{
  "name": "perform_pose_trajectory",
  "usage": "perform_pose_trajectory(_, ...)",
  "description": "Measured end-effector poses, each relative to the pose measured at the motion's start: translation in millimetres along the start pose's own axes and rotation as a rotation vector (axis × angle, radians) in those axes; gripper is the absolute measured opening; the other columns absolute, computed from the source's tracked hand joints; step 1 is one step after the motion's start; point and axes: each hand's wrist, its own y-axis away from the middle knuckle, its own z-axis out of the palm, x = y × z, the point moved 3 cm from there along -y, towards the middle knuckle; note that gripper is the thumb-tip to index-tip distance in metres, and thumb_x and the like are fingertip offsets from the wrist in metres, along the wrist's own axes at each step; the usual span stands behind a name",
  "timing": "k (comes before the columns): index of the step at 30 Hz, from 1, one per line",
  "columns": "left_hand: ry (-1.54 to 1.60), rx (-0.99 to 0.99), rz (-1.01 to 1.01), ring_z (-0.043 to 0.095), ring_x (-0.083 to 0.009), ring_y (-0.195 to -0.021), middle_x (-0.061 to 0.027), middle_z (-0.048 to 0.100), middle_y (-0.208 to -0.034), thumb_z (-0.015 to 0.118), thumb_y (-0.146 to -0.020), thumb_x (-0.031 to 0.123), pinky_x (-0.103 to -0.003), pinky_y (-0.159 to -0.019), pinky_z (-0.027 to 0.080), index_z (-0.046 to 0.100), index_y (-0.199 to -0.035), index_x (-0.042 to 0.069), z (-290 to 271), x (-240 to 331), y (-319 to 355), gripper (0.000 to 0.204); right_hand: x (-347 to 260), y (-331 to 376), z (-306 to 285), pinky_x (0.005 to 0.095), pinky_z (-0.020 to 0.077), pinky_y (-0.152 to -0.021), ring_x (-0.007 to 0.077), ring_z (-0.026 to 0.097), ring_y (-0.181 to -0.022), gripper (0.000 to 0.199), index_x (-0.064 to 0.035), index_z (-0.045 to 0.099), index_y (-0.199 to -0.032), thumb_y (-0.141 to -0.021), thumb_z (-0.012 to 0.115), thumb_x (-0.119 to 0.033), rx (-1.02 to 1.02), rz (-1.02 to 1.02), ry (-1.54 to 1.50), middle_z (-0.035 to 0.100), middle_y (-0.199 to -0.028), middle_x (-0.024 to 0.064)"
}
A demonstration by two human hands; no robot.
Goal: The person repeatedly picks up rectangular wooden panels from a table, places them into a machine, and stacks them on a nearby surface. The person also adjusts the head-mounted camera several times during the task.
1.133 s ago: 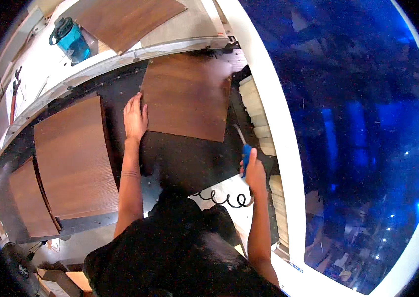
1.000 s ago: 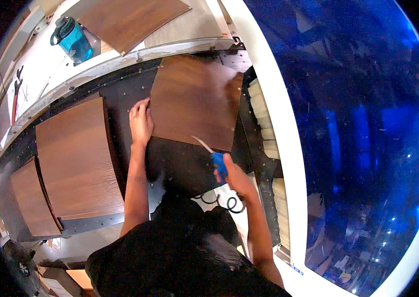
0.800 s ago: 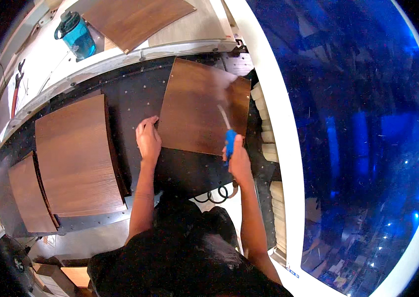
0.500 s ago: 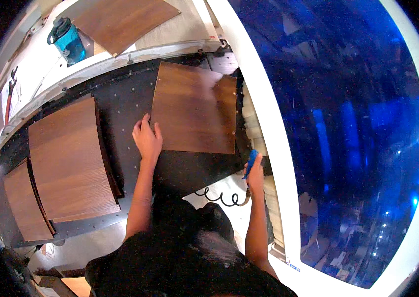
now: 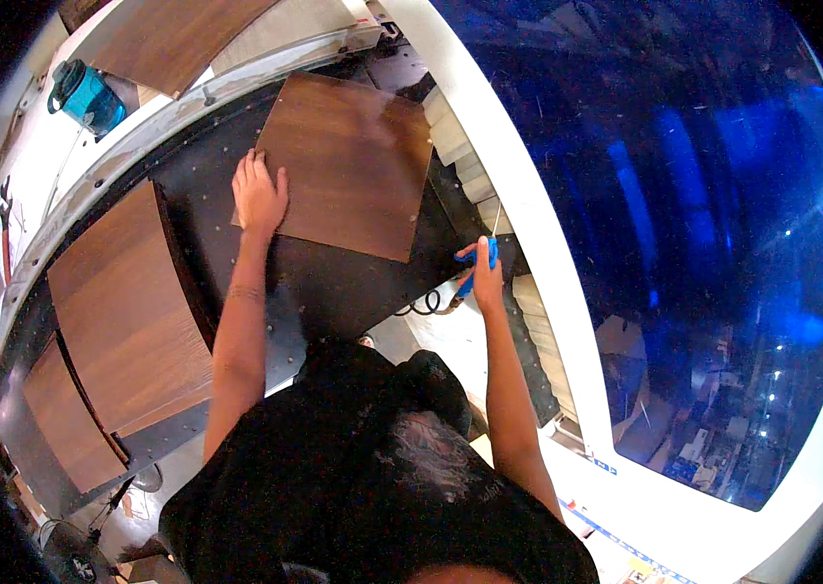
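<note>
A brown wood-grain panel (image 5: 348,165) lies on the black, dotted table surface (image 5: 333,292). My left hand (image 5: 260,198) rests flat on its lower left corner, fingers stretched out and close together. To the right of the panel, my right hand (image 5: 488,282) is wrapped round a blue air blow gun (image 5: 492,254). Its thin nozzle points up and away from me, beside the pale pleated cover. A black coiled hose (image 5: 421,308) shows below the gun, partly hidden near my hand.
At left lie a larger stack of brown panels (image 5: 134,302) and a narrower one (image 5: 73,414). Beyond the rail are another panel (image 5: 173,39), a blue bottle (image 5: 95,102) and red-handled pliers (image 5: 6,238). A white-framed blue window (image 5: 664,234) borders the right side.
My left hand has moved from beside the panel's left edge onto its corner. The panel appears turned slightly clockwise. My right hand has raised the blow gun, and the whole view has shifted.
</note>
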Motion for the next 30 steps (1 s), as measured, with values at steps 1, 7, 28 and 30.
perform_pose_trajectory(1, -0.014, -0.022, 0.013, 0.043, -0.0373, -0.143, -0.0179, 0.050, -0.153, 0.060, -0.102, 0.031, -0.049, -0.119, 0.033, 0.050, -0.143, 0.001, -1.6, -9.1, -4.2, 0.052, 5.1, 3.5, -0.4, 0.0325, 0.0520, -0.056, 0.0179, 0.063, -0.054, 0.054, -0.0039, 0.068, -0.099, -0.107, 0.049, -0.054, -0.008, 0.004, -0.023, 0.072, -0.093, 0.0089)
perform_pose_trajectory(7, -0.014, -0.015, 0.028, 0.044, -0.0374, -0.142, -0.0182, 0.051, -0.153, 0.057, -0.104, 0.029, -0.049, -0.118, 0.034, 0.052, -0.142, 0.002, -16.0, -22.0, 12.4, 0.047, 33.6, 34.4, 4.5, 0.0332, 0.0537, -0.076, 0.0173, 0.066, -0.091, 0.045, -0.0014, 0.057, -0.131, -0.097, 0.075, -0.026, 0.023, 0.023, -0.048, 0.068, -0.109, 0.0116)
perform_pose_trajectory(28, -0.113, -0.095, -0.097, 0.043, -0.0506, -0.138, -0.0320, 0.041, -0.155, 0.062, -0.100, 0.021, -0.056, -0.114, 0.037, 0.048, -0.141, -0.002, -109.1, 18.1, 245.0, 0.050, 99.9, 96.3, 62.5, 0.0369, 0.0467, -0.106, 0.0225, 0.060, -0.123, 0.050, 0.0051, 0.046, -0.145, -0.104, 0.063, -0.017, -0.409, 0.187, -0.308, 0.062, -0.137, 0.0153)
perform_pose_trajectory(30, -0.047, -0.076, -0.128, 0.042, -0.0490, -0.138, -0.0303, 0.042, -0.154, 0.066, -0.097, 0.025, -0.056, -0.114, 0.036, 0.046, -0.142, -0.002, -130.6, 27.6, 277.6, 0.056, 96.2, 101.3, 51.6, 0.0363, 0.0475, -0.104, 0.0217, 0.061, -0.122, 0.049, 0.0048, 0.051, -0.142, -0.103, 0.066, -0.021, -0.497, 0.163, -0.231, 0.064, -0.134, 0.0143)
